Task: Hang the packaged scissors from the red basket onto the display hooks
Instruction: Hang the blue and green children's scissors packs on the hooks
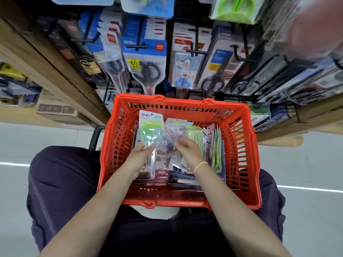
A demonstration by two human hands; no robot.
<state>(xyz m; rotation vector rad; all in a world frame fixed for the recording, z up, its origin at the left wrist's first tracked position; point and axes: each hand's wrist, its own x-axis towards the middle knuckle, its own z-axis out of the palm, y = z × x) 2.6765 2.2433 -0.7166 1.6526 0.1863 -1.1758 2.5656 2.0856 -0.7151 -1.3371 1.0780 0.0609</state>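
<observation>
While both forearms reach down into it, one red basket (246,145) rests on the person's lap, its far rim just below the display wall. The left hand (138,154) grips one packaged pair of scissors with green handles (151,130), fingers closed around its lower part so the card header stands up toward the far side. The right hand (187,151), a pale band (200,166) at its wrist, has its fingers curled onto a second, clear packet (174,134) just right of the first; whether it is actually gripping that packet cannot be told. Further packets fill the basket: a row standing on edge along the right wall (215,145), and others lying flat near the person; their exact number is unclear because they overlap. On the far wall, black display hooks (194,49) carry hanging stock, among it one large black-handled pair under a blue header (148,69), one small blue pair on a cartoon card (185,71), and one black pair right of that (215,80). Dark trousers (61,182) cover two knees either side.
</observation>
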